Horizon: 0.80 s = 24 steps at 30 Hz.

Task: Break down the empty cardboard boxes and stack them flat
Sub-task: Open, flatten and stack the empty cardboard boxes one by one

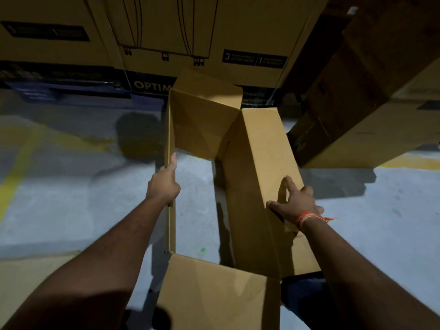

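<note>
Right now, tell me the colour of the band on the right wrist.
Orange band, clearest in the head view.

The box (252, 163) is plain brown corrugated cardboard, matt, creased at its folds. The floor (95, 198) looks like grey concrete, rough and dull, with worn yellow paint lines. Big cartons (238, 27) behind are matt brown cardboard with black print. A thin orange thread band (309, 216) circles one wrist
</note>
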Tool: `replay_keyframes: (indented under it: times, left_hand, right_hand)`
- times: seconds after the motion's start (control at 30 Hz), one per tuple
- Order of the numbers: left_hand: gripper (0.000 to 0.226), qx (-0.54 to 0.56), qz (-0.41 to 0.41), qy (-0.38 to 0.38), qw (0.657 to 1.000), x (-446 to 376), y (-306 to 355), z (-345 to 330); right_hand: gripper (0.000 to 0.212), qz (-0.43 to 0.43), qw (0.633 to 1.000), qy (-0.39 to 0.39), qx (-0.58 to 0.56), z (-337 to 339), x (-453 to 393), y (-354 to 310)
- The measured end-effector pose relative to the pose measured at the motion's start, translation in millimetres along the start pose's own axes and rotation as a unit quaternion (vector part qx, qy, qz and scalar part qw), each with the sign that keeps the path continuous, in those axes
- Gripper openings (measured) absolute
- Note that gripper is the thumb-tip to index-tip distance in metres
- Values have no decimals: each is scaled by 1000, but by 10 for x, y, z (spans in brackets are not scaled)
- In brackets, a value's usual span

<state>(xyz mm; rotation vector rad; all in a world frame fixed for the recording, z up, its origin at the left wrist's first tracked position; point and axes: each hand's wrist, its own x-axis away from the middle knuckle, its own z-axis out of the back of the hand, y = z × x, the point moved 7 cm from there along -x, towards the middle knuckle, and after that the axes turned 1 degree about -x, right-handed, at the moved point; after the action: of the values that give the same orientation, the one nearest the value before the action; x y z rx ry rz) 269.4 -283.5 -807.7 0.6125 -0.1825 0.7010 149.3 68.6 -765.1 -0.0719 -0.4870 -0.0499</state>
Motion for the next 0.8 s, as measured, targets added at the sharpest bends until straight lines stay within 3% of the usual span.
replay_keyframes:
  times: [0.13,0.3,0.43,0.47,0.53,0.63,0.73,0.8]
  left_hand:
    - [110,49,3,6,999,199,-140,-102]
    - [116,124,139,-31,982,641,-440,-299]
    - [99,269,288,-54,918,1192,-543,-472]
    - [100,293,317,-55,900,1344,-558,-527]
    - [126,323,366,-75,870,1553,-664,-745]
    - [148,362,364,-58,856,1648,-813,-924]
    - [117,406,287,-49,866,1867,-417,-521]
    - [119,446,223,-67,864,1858,-252,-390]
  right_hand:
    - [96,13,997,55,54,187,97,29]
    - [87,76,992,104,14,423,419,51]
    - [71,134,989,70,-10,357,743,-4]
    - [67,141,988,64,-12,355,835,4]
    - [63,166,984,54,-20,347,1018,6]
    - [68,208,978,25,-9,241,1301,-45]
    - [77,232,972,24,32,155,1565,-117]
    - [84,237,969,31,55,128,1745,-149]
